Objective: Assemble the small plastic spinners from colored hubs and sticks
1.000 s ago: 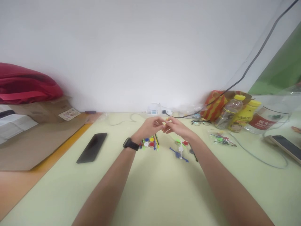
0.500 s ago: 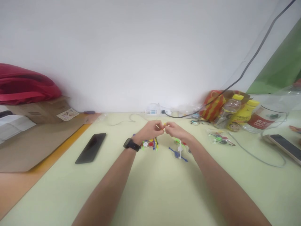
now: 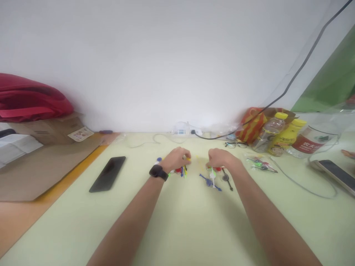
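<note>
My left hand [image 3: 176,159], with a black watch [image 3: 158,172] on its wrist, is closed at the fingertips on a small yellow plastic piece [image 3: 189,159]. Below that hand lies a pile of small coloured plastic parts, among them a blue pointed stick [image 3: 182,171], partly hidden by the hand. My right hand [image 3: 220,158] is lowered with its fingers pinched; whatever may be between them is hidden. Just under it lie small spinner-like pieces with arrow tips: a blue one [image 3: 209,181], a white one [image 3: 212,177] and a black one [image 3: 226,177].
A black phone [image 3: 107,174] lies to the left, beside a cardboard box [image 3: 52,129] carrying a red bag [image 3: 30,98]. Toward the right are glasses [image 3: 235,144], a bag of small parts [image 3: 260,164], bottles [image 3: 284,138], a cable [image 3: 305,190] and another phone [image 3: 338,173].
My hands, which met fingertip to fingertip, have moved apart. The right has gone down and right toward the spinner-like pieces; the left has dropped slightly toward the pile.
</note>
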Available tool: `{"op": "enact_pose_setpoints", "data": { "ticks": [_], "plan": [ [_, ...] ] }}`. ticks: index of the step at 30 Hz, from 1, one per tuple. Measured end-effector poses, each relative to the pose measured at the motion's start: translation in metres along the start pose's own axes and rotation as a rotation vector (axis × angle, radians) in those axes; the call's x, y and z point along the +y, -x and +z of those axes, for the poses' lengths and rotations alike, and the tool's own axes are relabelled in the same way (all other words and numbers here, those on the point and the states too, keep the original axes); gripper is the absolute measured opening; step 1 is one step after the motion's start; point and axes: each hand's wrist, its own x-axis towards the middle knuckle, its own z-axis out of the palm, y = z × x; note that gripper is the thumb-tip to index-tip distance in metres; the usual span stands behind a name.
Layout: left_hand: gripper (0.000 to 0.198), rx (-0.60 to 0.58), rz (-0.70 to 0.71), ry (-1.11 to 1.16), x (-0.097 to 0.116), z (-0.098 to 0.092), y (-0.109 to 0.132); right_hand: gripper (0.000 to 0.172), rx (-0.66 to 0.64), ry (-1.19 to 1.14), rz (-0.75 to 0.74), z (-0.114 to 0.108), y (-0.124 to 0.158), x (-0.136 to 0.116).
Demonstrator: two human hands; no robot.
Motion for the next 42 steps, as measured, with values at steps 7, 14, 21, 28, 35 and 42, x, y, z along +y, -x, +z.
{"op": "enact_pose_setpoints", "data": {
  "ticks": [7,14,21,28,35,42],
  "plan": [
    [0.024,0.033,0.055,0.025,0.008,-0.009,0.000,0.013,0.017,0.025,0.016,-0.001,-0.003,0.010],
    [0.025,0.106,0.152,0.169,0.027,-0.020,0.002,0.005,0.210,-0.227,-0.024,-0.015,-0.008,0.023],
    [0.036,0.167,0.208,0.423,0.052,-0.018,0.000,0.009,0.158,-0.749,-0.224,-0.014,-0.001,-0.005],
    [0.020,0.192,0.289,0.498,0.046,-0.016,-0.002,0.011,0.054,-0.918,-0.335,-0.006,0.002,-0.017],
    [0.017,0.148,0.174,0.250,0.030,0.001,-0.004,0.018,0.138,-0.478,-0.160,0.007,-0.010,-0.009],
    [0.011,0.089,0.109,-0.033,0.022,0.022,-0.002,0.031,0.065,-0.052,0.001,0.007,-0.008,-0.005]
  ]
}}
